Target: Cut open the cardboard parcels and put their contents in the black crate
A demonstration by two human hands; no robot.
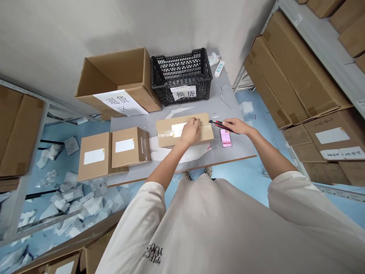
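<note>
Grey worktable (pixel 238 151) between metal warehouse shelves (pixel 322 57): what sits furthest left of the hands?

Two closed tan cardboard cartons with white labels (pixel 125 149) lie side by side. Beyond them stand an open tan cardboard box (pixel 119 72) bearing a white paper sign and a black plastic mesh crate (pixel 182 68) with its own paper label.

And the left hand (pixel 190 131)?

It lies open and fairly flat, fingertips pressing on a tan rectangular cardboard carton banded with clear packing tape (pixel 203 139).

Where is that carton from the hand?

Directly beneath the palm, and just left of the other hand. The work in hand is at this carton, with one hand steadying it and a blade beside it.

What about the right hand (pixel 236 126)?

It is closed around a slim red-and-black utility knife (pixel 219 123), whose tip points at the carton's right end, near it. Just below the knife lies a flat pink object, perhaps a phone (pixel 225 137), too blurred to tell.

And further right?

Flattened brown cardboard cartons (pixel 293 72) are stacked on the shelves.
</note>
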